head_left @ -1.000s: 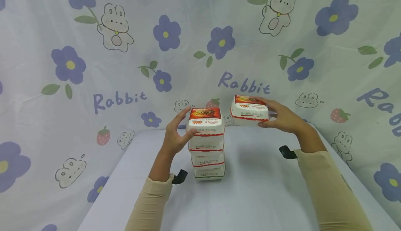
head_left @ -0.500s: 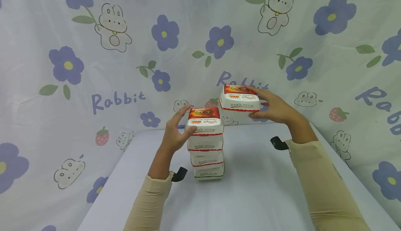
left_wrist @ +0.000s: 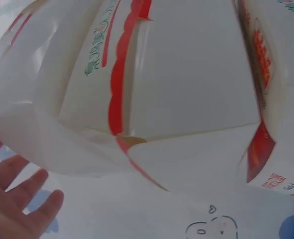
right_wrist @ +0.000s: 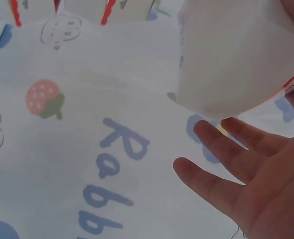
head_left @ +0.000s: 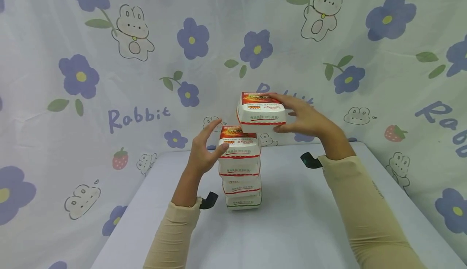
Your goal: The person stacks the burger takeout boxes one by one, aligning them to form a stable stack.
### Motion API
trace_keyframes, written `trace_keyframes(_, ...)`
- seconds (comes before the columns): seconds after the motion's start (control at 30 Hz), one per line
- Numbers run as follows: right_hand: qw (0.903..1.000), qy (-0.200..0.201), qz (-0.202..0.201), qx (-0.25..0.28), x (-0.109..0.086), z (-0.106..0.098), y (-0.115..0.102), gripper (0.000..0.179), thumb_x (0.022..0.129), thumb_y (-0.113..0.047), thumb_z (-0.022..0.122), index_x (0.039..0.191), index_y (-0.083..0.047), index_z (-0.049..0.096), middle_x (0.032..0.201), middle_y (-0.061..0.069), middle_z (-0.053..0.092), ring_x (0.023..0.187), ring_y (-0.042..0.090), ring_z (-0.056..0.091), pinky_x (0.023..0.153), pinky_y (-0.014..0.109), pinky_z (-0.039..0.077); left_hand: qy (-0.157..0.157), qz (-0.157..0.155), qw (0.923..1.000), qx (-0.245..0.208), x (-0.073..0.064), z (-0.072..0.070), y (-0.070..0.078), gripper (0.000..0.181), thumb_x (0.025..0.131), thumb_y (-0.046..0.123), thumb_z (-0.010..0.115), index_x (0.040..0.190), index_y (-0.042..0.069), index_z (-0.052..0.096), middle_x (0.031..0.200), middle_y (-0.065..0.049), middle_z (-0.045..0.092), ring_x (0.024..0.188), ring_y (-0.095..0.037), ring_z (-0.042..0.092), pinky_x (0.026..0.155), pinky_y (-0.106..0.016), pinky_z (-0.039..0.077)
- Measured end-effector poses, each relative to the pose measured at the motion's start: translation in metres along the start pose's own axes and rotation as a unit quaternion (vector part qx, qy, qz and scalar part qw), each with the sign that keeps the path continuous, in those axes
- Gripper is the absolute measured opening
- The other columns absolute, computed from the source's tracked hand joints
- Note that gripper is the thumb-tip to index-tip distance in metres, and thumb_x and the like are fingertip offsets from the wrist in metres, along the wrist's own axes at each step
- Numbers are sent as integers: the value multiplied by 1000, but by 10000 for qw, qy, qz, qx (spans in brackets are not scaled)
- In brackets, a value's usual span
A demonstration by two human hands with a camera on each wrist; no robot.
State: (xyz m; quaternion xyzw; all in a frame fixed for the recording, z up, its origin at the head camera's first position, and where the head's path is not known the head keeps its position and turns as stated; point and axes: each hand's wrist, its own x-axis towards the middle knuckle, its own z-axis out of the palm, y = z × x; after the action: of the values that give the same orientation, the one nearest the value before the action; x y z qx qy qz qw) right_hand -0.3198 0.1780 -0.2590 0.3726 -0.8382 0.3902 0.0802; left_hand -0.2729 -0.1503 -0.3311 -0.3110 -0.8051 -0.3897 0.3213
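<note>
In the head view, several white paper burger boxes [head_left: 239,166] with red trim stand stacked on the table. The lowest has green trim. The left hand [head_left: 202,151] is at the stack's left side, its thumb at the front of the top box and its fingers spread. The left wrist view shows the left hand's fingers [left_wrist: 17,199] extended beside the box walls. Above the stack, a little to its right, another burger box [head_left: 261,114] with a red burger picture on its lid is gripped by the right hand [head_left: 307,117]. The right wrist view shows that box's pale underside [right_wrist: 236,59].
A white-covered table [head_left: 292,220] lies under the stack. Behind it hangs a curtain [head_left: 219,13] printed with rabbits, flowers and strawberries. Dark wrist camera mounts [head_left: 208,201] stick out from both sleeves.
The right hand has carried its burger box left and somewhat up, from beside the stack to over its top right. The left hand and the stack have stayed nearly still.
</note>
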Motion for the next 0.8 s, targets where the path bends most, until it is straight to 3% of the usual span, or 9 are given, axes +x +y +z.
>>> trace_keyframes(0.13,9999,-38,-58,-131,5,5,-7,95,75,-38,83,152,-43,27,152,-6,33,137,23,31,102,62,36,3,-178,9998,40,3,-2,1,74,88,60,56,149,19,41,148,-4,44,138,-22,37,106,-59,32)
trace_keyframes(0.27,9998,-114,-95,-90,10,10,-12,95,76,-35,82,152,-43,26,152,-6,32,137,23,32,103,60,36,-14,-311,9995,65,5,-3,1,74,89,57,57,151,22,38,149,-1,44,139,-22,35,106,-61,31)
trace_keyframes(0.37,9998,-173,-125,-47,13,13,-16,96,76,-33,82,153,-41,25,152,-4,33,136,23,34,103,59,36,-34,-329,9994,58,7,-3,3,75,88,56,58,152,25,35,149,2,44,139,-20,34,106,-62,30)
trace_keyframes(0.57,9993,-277,-214,-101,17,20,-26,95,76,-36,82,154,-37,26,151,-4,35,135,23,35,103,59,36,-22,-309,9995,13,12,-3,5,76,88,57,60,153,31,30,148,-2,45,138,-20,36,103,-65,31)
trace_keyframes(0.8,9990,-312,-314,-90,18,26,-31,93,76,-39,81,153,-39,28,150,-8,37,134,19,36,102,58,36,14,-387,9992,18,14,-5,9,75,88,52,62,153,29,32,146,2,47,135,-22,40,101,-64,34)
